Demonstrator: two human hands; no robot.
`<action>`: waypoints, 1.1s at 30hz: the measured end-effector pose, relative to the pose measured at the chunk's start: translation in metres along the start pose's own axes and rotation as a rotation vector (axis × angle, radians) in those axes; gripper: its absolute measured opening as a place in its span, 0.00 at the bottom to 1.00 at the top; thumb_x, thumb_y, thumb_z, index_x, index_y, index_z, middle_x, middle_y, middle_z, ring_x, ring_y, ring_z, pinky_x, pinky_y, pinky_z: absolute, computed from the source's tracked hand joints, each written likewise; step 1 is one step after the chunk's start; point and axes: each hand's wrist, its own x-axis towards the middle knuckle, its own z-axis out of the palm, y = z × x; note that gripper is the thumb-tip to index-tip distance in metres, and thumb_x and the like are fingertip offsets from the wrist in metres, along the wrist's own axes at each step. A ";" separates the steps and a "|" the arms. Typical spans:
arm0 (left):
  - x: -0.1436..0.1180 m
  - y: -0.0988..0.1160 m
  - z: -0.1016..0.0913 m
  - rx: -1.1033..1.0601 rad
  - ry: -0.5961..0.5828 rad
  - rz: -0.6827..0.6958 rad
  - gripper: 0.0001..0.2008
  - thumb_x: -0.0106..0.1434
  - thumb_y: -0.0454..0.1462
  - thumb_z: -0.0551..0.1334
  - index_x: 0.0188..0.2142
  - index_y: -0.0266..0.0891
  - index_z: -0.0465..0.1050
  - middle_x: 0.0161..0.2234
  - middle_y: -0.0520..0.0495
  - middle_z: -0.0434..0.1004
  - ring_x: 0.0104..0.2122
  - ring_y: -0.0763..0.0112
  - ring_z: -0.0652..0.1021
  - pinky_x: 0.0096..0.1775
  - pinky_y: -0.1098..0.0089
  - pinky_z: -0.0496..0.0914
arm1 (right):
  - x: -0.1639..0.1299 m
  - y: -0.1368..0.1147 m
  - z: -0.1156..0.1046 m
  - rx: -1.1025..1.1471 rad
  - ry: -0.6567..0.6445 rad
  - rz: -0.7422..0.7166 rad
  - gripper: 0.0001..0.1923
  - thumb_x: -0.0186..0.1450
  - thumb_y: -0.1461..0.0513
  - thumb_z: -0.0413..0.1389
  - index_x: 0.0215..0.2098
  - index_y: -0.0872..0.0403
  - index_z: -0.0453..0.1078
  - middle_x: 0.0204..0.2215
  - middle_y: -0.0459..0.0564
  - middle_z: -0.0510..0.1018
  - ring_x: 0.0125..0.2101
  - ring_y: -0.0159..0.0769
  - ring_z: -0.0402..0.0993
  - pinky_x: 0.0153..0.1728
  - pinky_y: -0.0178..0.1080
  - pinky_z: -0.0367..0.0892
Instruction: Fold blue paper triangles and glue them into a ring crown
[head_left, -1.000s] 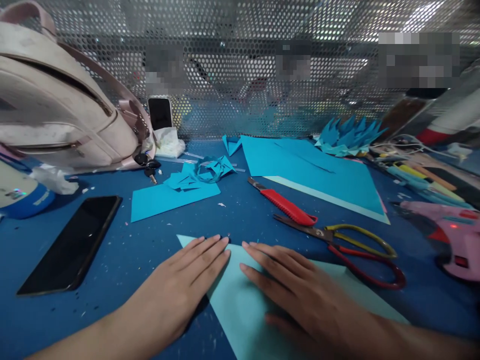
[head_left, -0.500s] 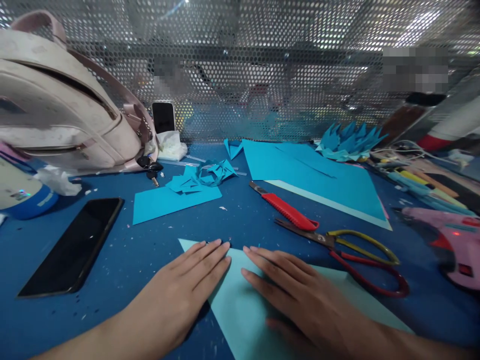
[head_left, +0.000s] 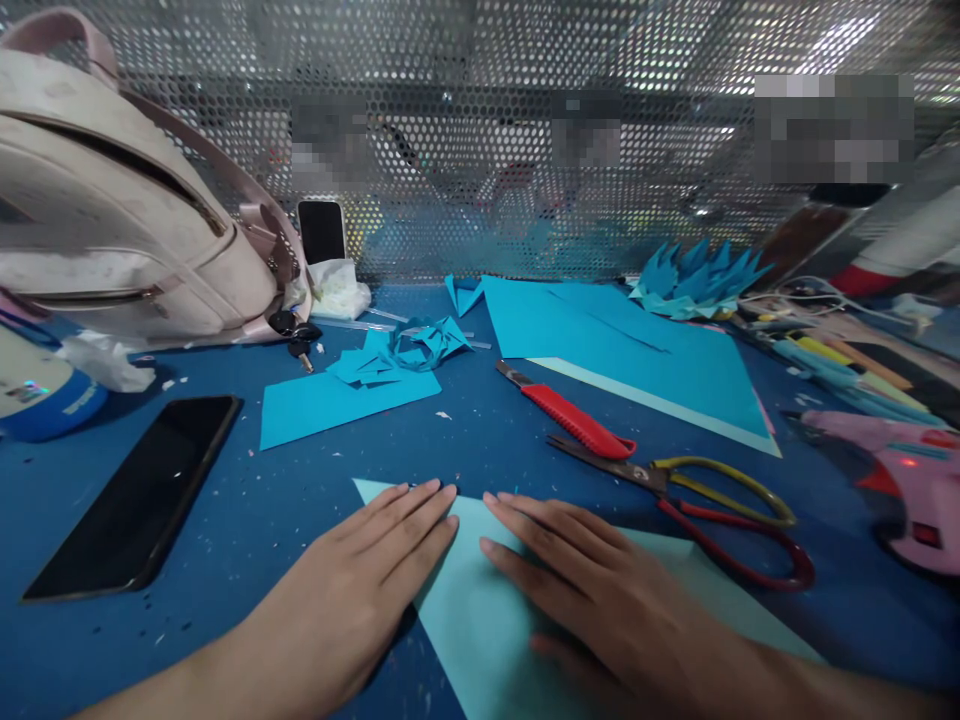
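Hands flat, fingers straight and together, both pressing one light blue paper sheet (head_left: 480,620) onto the blue table (head_left: 270,500). Left hand (head_left: 360,590) covers the sheet's left edge, right hand (head_left: 600,590) lies across its middle, index fingertips nearly touching near the far edge. Neither hand holds anything. Black phone (head_left: 135,495) left of the hands, face up. Scissors (head_left: 697,510) just right of the right hand, red utility knife (head_left: 574,420) beyond them. Pink glue gun (head_left: 892,480) at far right. Further back: blue paper scraps (head_left: 397,355), large blue sheets (head_left: 637,350), pale backpack (head_left: 127,210) against the perforated metal wall (head_left: 480,120).
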 end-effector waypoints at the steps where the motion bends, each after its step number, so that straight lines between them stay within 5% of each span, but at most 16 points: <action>1: 0.000 0.000 0.000 -0.006 -0.005 -0.005 0.30 0.65 0.26 0.50 0.67 0.30 0.53 0.68 0.37 0.54 0.67 0.57 0.55 0.62 0.53 0.62 | 0.000 0.000 0.000 0.004 -0.007 0.004 0.24 0.69 0.58 0.52 0.62 0.57 0.64 0.62 0.60 0.66 0.61 0.47 0.63 0.56 0.49 0.67; 33: 0.003 0.009 -0.005 0.013 0.009 -0.143 0.30 0.73 0.37 0.50 0.70 0.35 0.42 0.68 0.38 0.51 0.66 0.53 0.57 0.61 0.52 0.65 | 0.002 0.000 -0.005 0.019 -0.018 0.020 0.25 0.66 0.60 0.54 0.62 0.55 0.65 0.62 0.58 0.67 0.60 0.46 0.66 0.57 0.47 0.67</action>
